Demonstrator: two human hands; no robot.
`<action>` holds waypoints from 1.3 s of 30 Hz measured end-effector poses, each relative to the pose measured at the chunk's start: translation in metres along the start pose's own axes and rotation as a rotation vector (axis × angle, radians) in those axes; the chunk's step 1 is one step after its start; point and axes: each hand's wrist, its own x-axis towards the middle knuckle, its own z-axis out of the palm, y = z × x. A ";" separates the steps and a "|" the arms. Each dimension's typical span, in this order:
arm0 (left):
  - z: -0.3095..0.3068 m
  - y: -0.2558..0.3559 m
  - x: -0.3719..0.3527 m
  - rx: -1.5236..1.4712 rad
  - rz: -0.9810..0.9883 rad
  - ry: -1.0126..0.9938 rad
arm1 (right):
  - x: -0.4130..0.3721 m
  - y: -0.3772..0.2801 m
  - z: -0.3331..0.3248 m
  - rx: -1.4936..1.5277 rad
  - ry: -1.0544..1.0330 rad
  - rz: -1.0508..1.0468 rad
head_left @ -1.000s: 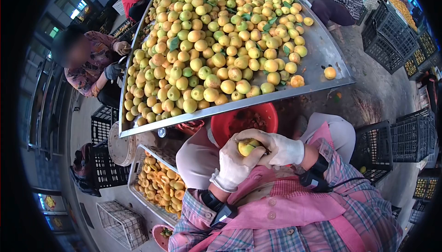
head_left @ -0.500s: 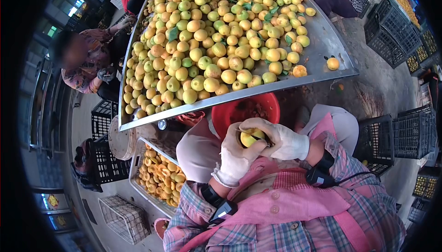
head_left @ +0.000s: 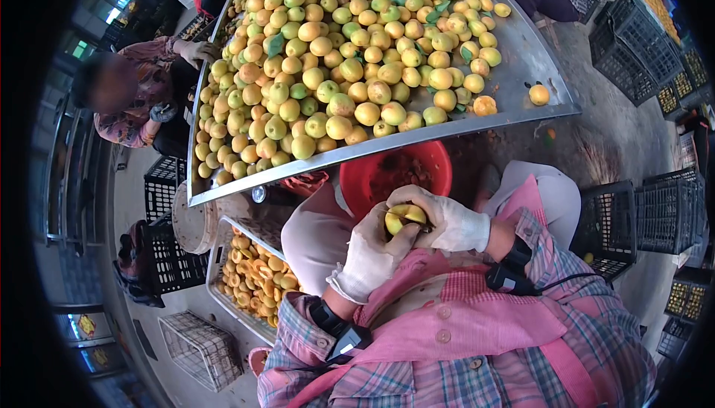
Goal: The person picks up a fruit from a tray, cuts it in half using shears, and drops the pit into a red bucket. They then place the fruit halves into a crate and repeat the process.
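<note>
An apricot point(head_left: 403, 217), yellow-green with a dark split across it, is held between both gloved hands above my lap. My left hand point(head_left: 376, 253) is closed around its left side, the thumb pressed against the near face. Wrapped over the far and right side is my right hand point(head_left: 456, 222). Something small and dark shows by the right fingers, but I cannot make out what it is. Just beyond the hands stands a red basin point(head_left: 439, 166) with brownish scraps in it.
A metal-rimmed table point(head_left: 521, 108) bears a heap of whole apricots point(head_left: 320, 73). A white crate point(head_left: 220, 255) of halved apricots point(head_left: 257, 274) stands at my left. Black crates point(head_left: 607, 222) are on the right. A co-worker point(head_left: 138, 102) sits at the table's left side.
The apricot has been turned in my hands, and the split in it now gapes wider. The view has shifted slightly. The co-worker's gloved hand has moved to the table's edge.
</note>
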 end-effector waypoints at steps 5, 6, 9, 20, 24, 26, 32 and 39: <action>-0.012 -0.003 0.000 -0.109 -0.133 -0.135 | 0.002 -0.002 0.003 -0.022 -0.021 0.041; -0.010 -0.003 -0.001 -0.158 -0.124 -0.125 | 0.002 -0.001 0.003 -0.024 -0.023 0.021; 0.009 -0.006 -0.004 -0.207 -0.023 -0.025 | 0.005 -0.010 0.000 -0.085 -0.024 0.103; -0.004 0.005 -0.004 0.302 -0.001 -0.070 | 0.002 -0.010 -0.011 -0.160 -0.109 0.080; -0.015 0.005 -0.002 0.090 -0.160 -0.181 | -0.002 -0.006 -0.010 -0.140 -0.144 0.118; -0.022 0.020 0.001 -0.269 -0.465 -0.333 | -0.002 -0.010 -0.011 -0.131 -0.161 0.128; -0.024 0.002 -0.004 0.010 -0.235 -0.294 | -0.002 -0.010 -0.012 -0.036 -0.176 0.200; -0.012 -0.030 -0.003 -0.016 -0.167 0.011 | 0.006 -0.040 -0.007 0.345 -0.034 0.555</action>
